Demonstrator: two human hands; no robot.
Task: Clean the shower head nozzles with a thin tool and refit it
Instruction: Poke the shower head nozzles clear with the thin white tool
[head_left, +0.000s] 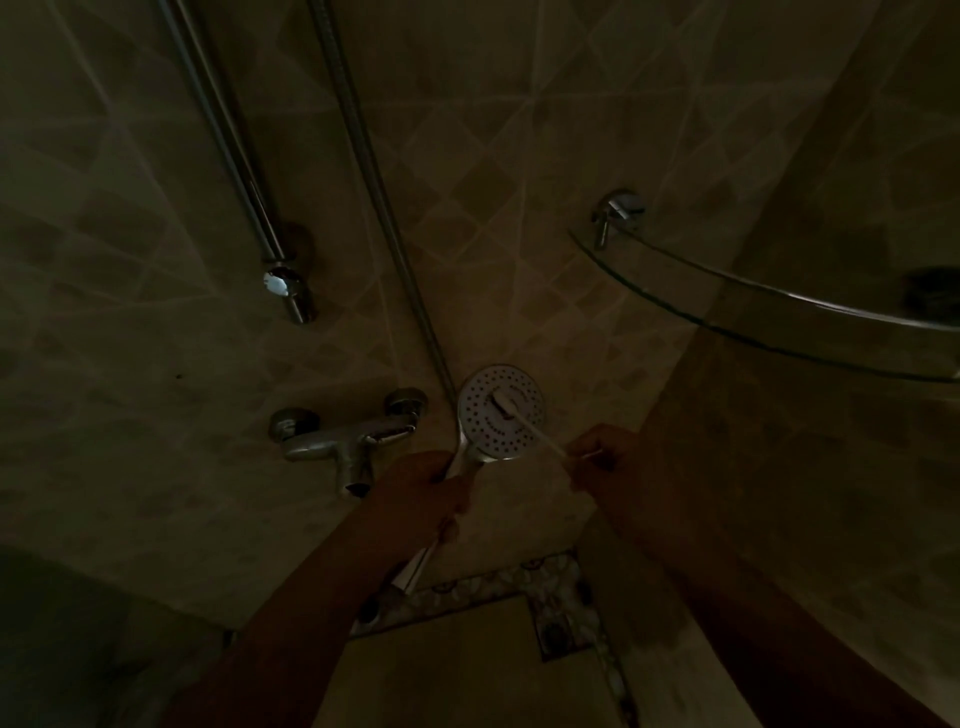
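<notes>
The round white shower head (483, 415) faces me in the middle of the dim view, its face dotted with nozzle holes. My left hand (423, 486) grips its chrome handle just below the head. My right hand (605, 457) pinches the thin pale handle of a small brush (524, 421), like a toothbrush. The brush's white head lies against the centre of the nozzle face. The metal hose (374, 192) runs up from behind the shower head along the tiled wall.
A chrome mixer tap (343, 441) sticks out of the wall left of the shower head. The slide rail (234, 150) with its lower mount rises at upper left. A curved glass corner shelf (753, 306) juts out at right. A patterned tile border runs below.
</notes>
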